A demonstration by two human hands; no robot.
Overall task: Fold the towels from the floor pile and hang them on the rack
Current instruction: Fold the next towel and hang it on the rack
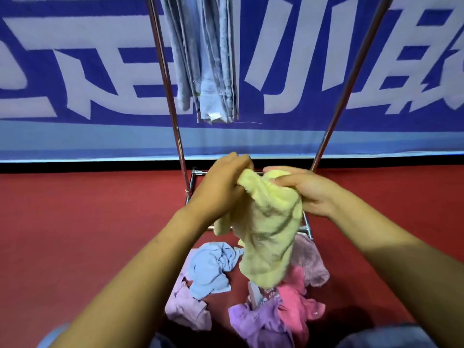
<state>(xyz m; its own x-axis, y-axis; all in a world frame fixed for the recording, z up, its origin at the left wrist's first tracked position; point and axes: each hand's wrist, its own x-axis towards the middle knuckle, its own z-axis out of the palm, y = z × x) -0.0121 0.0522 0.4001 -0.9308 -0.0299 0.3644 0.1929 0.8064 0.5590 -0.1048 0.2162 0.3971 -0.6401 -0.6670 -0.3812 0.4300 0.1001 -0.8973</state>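
A red carpeted floor (75, 234) spreads beneath and to either side of the hands, ending beyond them at a dark strip along the foot of a blue banner (75, 71) printed with large white characters, which fills the whole far side. The left hand (218, 187) has its fingers curled round the upper left corner of a yellow towel (268, 234), and the right hand (306, 189) pinches the upper right part between thumb and fingers; the towel hangs crumpled between and below the hands, above the floor. Straight below the hands lies the pile: a blue towel (211, 267) toward the left, a pale lilac towel (185, 305) under it, a purple towel (256, 320) nearer the person, a pink towel (298, 302) to the right, and a mauve towel (308, 262) just under the right wrist. The rack (170, 96) rises beyond the hands, its two metal uprights slanting apart, its base bars partly hidden behind the yellow towel. Grey towels (206, 59) hang folded from above, well over the left hand, beside the left upright. Bare carpet lies wide to the left and right of both forearms.
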